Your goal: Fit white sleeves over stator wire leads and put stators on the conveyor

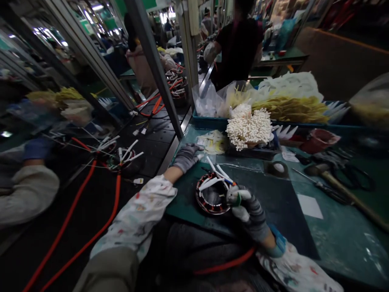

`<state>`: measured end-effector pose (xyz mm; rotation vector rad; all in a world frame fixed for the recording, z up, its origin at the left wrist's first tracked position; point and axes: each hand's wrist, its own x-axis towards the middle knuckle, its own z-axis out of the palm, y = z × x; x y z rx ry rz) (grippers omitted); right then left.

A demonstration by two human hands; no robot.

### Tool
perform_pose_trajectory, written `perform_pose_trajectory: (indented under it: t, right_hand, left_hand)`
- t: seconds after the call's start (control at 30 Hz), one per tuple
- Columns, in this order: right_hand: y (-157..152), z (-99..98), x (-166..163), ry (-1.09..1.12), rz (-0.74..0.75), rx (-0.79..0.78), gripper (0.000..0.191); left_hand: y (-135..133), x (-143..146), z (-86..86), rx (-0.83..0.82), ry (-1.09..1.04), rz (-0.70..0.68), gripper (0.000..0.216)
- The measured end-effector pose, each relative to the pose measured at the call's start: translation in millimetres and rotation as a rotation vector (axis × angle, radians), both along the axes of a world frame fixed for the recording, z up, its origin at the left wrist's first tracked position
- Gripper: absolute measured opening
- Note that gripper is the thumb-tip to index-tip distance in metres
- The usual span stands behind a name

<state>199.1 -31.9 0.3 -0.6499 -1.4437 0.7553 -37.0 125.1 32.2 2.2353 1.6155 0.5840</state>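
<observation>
"Green bench [343, 243], dim workshop. Left of the grip?"

"Red cable [118, 190], well apart. Then the left hand [186, 157]: palm down at the bench edge, fingers extended."

"Next?"

"Ring [212, 209]: on the bench, between the hands, white sleeves [209, 183] lying across its rim."

"State of the right hand [243, 200]?"

"Fingers curled at the ring's right edge; whether they clamp the sleeves, cannot tell."

"Right of it?"

"Hammer [343, 190], well apart."
</observation>
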Motion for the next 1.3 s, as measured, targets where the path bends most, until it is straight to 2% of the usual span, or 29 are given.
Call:
perform_pose_trajectory:
  t: [0.07, 0.17, 0.37, 0.47, 0.63, 0.8, 0.87, 0.93, 1.03, 1.1, 1.17, 1.23, 1.3]
  right_hand:
    - [-3.0, -6.0, 3.3, -0.025, -0.026, 0.003, 0.015]
    - [-3.8, -13.3, 5.6, -0.023, -0.080, -0.008, 0.024]
    - [-3.6, -14.5, 2.2, -0.051, -0.066, -0.013, 0.022]
    - [-3.8, -9.4, 3.9, -0.072, -0.042, -0.033, 0.015]
    - [-2.2, -0.6, 8.1, -0.109, 0.040, -0.040, 0.012]
    - [-1.8, 1.5, 7.7, -0.107, 0.042, -0.019, 0.010]
    - [-2.6, 0.4, 8.0, -0.048, 0.037, -0.056, 0.008]
    - [-2.6, -0.5, 9.2, 0.045, 0.021, -0.129, 0.008]
    - [0.7, 1.7, 11.0, 0.140, -0.022, -0.258, 0.028]
    - [4.8, 6.1, 10.6, 0.149, -0.065, -0.307, 0.035]
    - [8.6, 11.6, 8.5, 0.152, -0.107, -0.317, 0.035]
    - [11.0, 16.2, 5.6, 0.174, -0.132, -0.306, 0.034]
    - [11.5, 18.2, 3.1, 0.173, -0.142, -0.297, 0.032]
  left_hand:
    - [26.6, 17.4, -6.3, -0.042, 0.061, 0.003, 0.029]
    - [55.8, 40.9, -4.2, -0.068, 0.111, 0.025, 0.033]
    - [98.5, 65.8, 4.8, -0.172, 0.134, 0.044, 0.041]
    - [101.6, 64.0, -3.1, -0.233, 0.124, 0.066, 0.039]
    - [86.5, 41.2, -14.2, -0.292, 0.063, 0.115, 0.031]
    - [70.9, 22.9, -4.3, -0.202, -0.056, 0.216, 0.013]
    - [55.4, 19.8, 5.2, -0.123, -0.111, 0.254, 0.017]
    - [26.8, 17.1, 17.2, -0.049, -0.224, 0.227, 0.026]
    - [-40.6, 12.8, 37.2, 0.058, -0.435, 0.009, 0.042]
    - [-91.4, 11.3, 46.3, 0.112, -0.369, -0.158, 0.034]
    - [-135.2, 12.5, 47.6, 0.212, -0.234, -0.297, 0.033]
    - [-164.6, 16.9, 41.6, 0.331, -0.133, -0.294, 0.035]
    - [-178.4, 23.4, 32.5, 0.372, -0.070, -0.262, 0.036]
